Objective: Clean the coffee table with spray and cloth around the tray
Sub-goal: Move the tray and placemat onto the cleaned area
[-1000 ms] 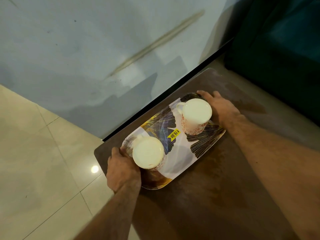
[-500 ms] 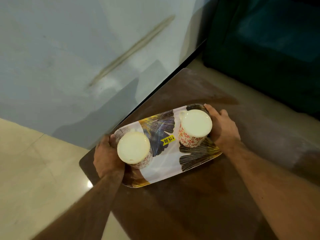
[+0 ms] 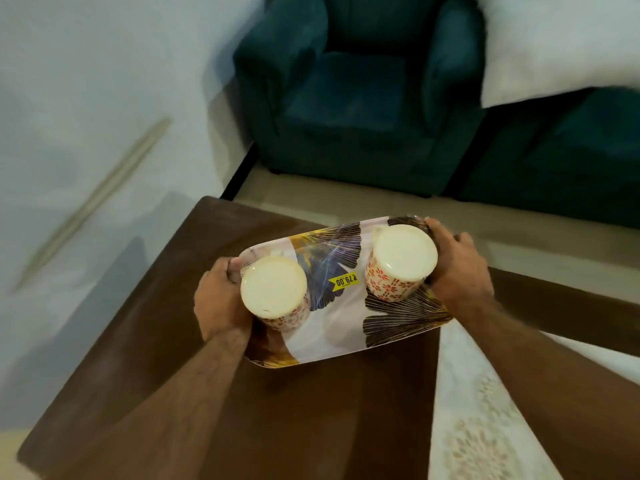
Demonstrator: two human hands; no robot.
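A white tray [image 3: 332,327] with dark and gold leaf prints and a yellow price sticker is held over the dark brown coffee table [image 3: 162,306]. My left hand [image 3: 218,303] grips its left short edge and my right hand [image 3: 457,271] grips its right short edge. Two upside-down mugs with red flower patterns stand on it: one [image 3: 273,294] by my left hand, the other [image 3: 400,261] by my right hand. Whether the tray touches the table I cannot tell. No spray bottle or cloth is in view.
A dark teal armchair [image 3: 356,95] stands beyond the table's far edge, with a second teal seat [image 3: 571,157] to its right. A white patterned cloth or runner [image 3: 485,410] lies on the table's right part. A pale wall is at left.
The tray, gripped at both ends, has moved away from the table's left end toward its middle, and the view has swung up to show the armchair.
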